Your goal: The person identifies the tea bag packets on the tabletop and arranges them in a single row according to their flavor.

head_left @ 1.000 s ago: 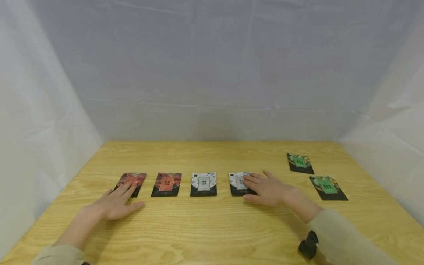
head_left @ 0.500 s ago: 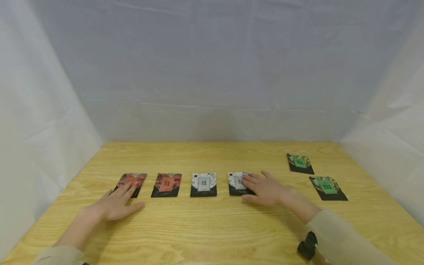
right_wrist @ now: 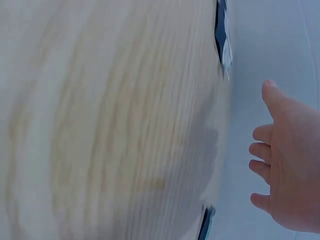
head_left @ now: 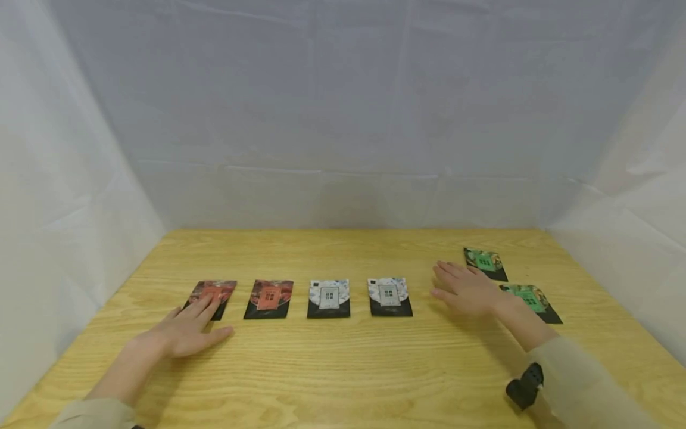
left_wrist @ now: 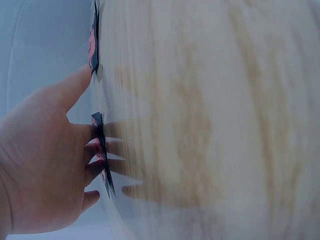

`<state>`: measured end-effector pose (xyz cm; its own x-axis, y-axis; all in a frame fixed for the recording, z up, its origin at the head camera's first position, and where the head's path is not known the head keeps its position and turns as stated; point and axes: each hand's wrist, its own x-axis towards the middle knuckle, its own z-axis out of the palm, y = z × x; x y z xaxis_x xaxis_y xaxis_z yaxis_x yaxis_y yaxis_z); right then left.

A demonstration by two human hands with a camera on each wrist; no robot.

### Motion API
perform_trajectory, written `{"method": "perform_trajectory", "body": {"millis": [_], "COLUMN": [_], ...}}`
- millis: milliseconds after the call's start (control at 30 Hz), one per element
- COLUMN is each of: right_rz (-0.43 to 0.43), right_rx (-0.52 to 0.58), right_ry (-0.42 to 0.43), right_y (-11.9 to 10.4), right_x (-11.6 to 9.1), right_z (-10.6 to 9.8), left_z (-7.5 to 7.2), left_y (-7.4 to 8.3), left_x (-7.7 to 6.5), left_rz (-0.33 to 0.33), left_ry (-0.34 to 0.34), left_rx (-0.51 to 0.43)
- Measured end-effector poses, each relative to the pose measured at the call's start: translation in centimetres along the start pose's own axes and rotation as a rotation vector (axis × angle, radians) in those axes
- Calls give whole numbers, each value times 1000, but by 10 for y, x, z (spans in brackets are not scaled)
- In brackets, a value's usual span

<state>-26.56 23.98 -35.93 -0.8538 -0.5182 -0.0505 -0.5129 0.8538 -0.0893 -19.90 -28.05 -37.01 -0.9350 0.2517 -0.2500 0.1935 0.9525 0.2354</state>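
Observation:
The left hand rests its straight fingertips on the leftmost red-and-black packet, thumb spread to the side; the left wrist view shows those fingers touching the packet. A second red packet lies to its right, followed by two white-and-black packets, one mid-table and one further right. Holding nothing, the right hand hovers over the table with fingers extended, between the right white packet and two green-and-black packets. One green packet lies farther back; the nearer one is partly hidden by the hand.
The packets lie flat on a light wooden table. White sheeting stands behind it and along both sides. A small black device is strapped at the right sleeve.
The right hand shifted the right white packet slightly left, then lifted off it and moved right towards the green packets. The left hand has stayed on the leftmost red packet.

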Motion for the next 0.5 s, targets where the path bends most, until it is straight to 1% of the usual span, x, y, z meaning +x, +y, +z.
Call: {"method": "perform_trajectory", "body": {"millis": [100, 267, 400, 500], "right_rz": [46, 92, 119, 153], "right_rx": [23, 76, 76, 97], "right_ry": [11, 37, 49, 42], "right_y": [15, 37, 50, 57], "right_x": [-5, -10, -11, -11], "right_z": [-2, -4, -3, -2], "left_z": [0, -1, 0, -1], "left_y": [0, 1, 0, 0], "left_x": [0, -1, -1, -1], "left_rz": [0, 1, 2, 3], "left_ry": [-1, 2, 4, 6], "left_rx": [-1, 2, 4, -1]}}
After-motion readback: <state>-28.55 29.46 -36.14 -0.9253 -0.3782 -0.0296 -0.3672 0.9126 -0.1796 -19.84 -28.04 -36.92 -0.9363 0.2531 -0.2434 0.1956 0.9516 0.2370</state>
